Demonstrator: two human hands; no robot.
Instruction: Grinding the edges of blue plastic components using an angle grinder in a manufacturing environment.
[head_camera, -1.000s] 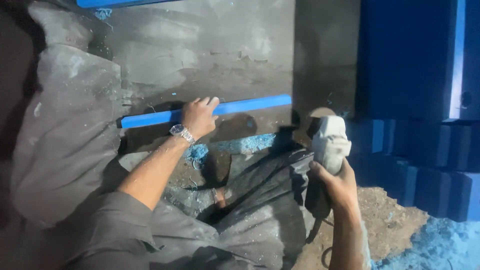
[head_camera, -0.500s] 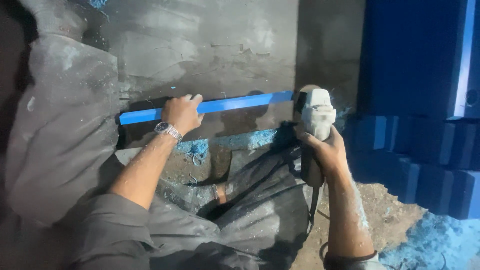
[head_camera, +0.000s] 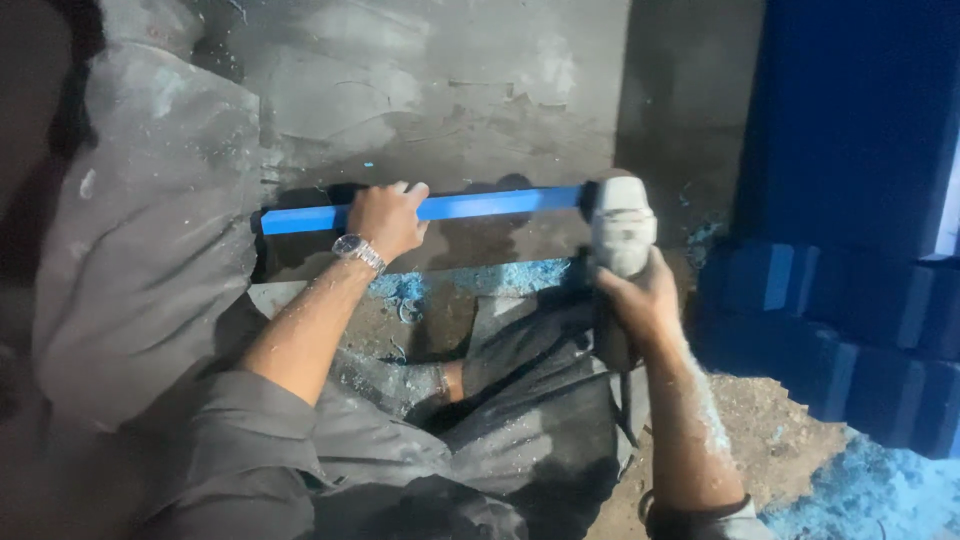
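One blue bar (head_camera: 470, 207) lies flat across a grey slab (head_camera: 450, 110), running left to right. Left hand (head_camera: 388, 218) rests on top, fingers curled over its far edge, pressing it down; wristwatch (head_camera: 357, 249) on that wrist. Right hand (head_camera: 638, 298) is wrapped tight round a dusty power tool (head_camera: 622, 225), whose head meets the bar's right end. Blue dust (head_camera: 500, 278) lies just below; dark blue blocks (head_camera: 840, 320) are stacked at right.
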